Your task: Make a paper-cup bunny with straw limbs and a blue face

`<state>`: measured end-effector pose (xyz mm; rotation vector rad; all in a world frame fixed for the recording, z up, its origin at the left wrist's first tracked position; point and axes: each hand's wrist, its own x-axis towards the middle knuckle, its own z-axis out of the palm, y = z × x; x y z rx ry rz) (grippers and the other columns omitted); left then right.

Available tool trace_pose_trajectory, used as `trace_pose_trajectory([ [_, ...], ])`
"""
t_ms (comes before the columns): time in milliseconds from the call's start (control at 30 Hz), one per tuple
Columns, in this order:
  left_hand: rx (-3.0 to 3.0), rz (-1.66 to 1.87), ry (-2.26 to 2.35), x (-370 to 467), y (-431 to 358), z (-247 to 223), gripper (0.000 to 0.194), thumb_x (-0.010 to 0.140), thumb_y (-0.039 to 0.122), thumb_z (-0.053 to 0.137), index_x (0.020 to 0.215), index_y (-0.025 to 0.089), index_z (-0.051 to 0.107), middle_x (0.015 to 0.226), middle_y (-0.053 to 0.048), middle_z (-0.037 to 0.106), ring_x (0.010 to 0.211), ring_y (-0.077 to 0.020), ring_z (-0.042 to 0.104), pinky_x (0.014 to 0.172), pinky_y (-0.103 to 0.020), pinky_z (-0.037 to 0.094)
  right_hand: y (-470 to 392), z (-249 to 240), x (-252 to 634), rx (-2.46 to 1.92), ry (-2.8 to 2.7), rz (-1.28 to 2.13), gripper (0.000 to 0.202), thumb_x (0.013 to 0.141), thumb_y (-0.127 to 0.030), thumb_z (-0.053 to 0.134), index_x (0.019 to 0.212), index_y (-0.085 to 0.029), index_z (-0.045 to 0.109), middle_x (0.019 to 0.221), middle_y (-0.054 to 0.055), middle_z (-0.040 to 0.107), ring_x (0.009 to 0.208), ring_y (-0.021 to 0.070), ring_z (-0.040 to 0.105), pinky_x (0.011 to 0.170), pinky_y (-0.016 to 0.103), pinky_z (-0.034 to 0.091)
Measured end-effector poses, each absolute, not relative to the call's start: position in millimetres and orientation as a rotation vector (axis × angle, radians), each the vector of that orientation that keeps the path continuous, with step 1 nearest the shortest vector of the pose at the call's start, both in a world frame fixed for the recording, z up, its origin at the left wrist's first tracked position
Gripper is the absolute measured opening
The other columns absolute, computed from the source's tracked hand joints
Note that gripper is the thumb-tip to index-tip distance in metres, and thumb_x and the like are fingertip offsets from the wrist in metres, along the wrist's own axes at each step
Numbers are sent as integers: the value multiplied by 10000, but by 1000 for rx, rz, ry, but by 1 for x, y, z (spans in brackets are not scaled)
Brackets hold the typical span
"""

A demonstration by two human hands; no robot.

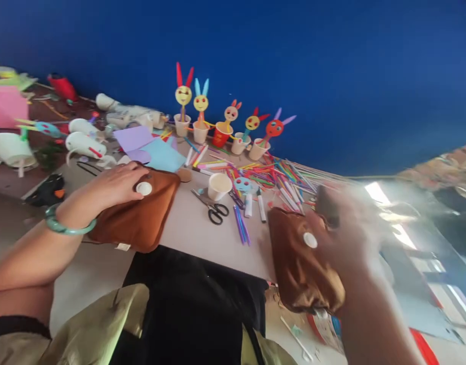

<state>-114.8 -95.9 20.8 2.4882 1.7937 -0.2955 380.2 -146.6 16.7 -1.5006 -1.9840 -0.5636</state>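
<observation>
My left hand (120,185) rests on a brown satin pouch (145,220) with a white round button at the table's left front, its fingers bent over the top edge near the button. My right hand (341,223) is blurred by motion and lies at the right edge of a second brown pouch (297,263) with a white button. That pouch hangs over the table's front edge. A small dark object shows beside the right fingers, too smeared to make out.
Between the pouches are black-handled scissors (213,209), a white paper cup (219,186), purple sticks (242,225) and markers (261,207). Behind stand several cups with rabbit-faced figures (183,95) before a blue wall. Colourful sticks (271,177) lie scattered.
</observation>
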Motion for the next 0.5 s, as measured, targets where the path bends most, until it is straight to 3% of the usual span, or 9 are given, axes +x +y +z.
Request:
trace_pose_trajectory([
  [67, 2469, -234, 1803, -118, -98, 19, 495, 917, 313, 464, 1364, 110, 530, 1329, -187, 564, 1223, -345, 570, 1008, -448, 456, -154, 12, 417, -1515, -1797, -756, 720, 832, -780, 535, 1393, -333, 593, 1321, 165, 657, 1311, 423, 554, 1081, 653, 419],
  [167, 2504, -138, 1786, -120, -100, 15, 459, 920, 319, 476, 1318, 107, 555, 1302, -188, 566, 1187, -343, 586, 971, -447, 478, -172, -5, 468, -1889, -1653, -566, 645, 831, -721, 580, 1438, -522, 490, 1374, 85, 619, 1388, 447, 468, 1059, 703, 367],
  [233, 2549, -116, 1742, -119, -100, 11, 429, 909, 296, 483, 1275, 97, 581, 1276, -192, 573, 1152, -341, 603, 952, -445, 486, -183, -17, 492, -1938, -1585, -553, 680, 767, -795, 557, 1409, -583, 488, 1336, 79, 631, 1386, 498, 442, 999, 777, 321],
  [333, 2588, -91, 1739, -109, -95, 7, 386, 887, 300, 520, 1204, 108, 630, 1216, -183, 608, 1117, -353, 620, 945, -454, 488, -194, -25, 506, -1913, -1559, -673, 662, 708, -792, 627, 1327, -564, 576, 1236, 131, 662, 1316, 510, 492, 941, 787, 308],
  [433, 2576, 68, 1639, -83, -87, 5, 446, 887, 373, 568, 1270, 146, 606, 1263, -159, 623, 1169, -352, 613, 999, -466, 474, -193, -17, 490, -2004, -1685, -612, 603, 826, -709, 573, 1396, -521, 510, 1307, 125, 613, 1366, 498, 427, 1004, 763, 318],
  [500, 2556, 219, 1436, -57, -80, 4, 594, 871, 400, 618, 1401, 154, 507, 1352, -165, 602, 1247, -339, 587, 1051, -447, 457, -185, -9, 467, -1981, -1809, -579, 571, 888, -653, 522, 1419, -444, 496, 1368, 120, 567, 1362, 490, 425, 1042, 749, 332],
])
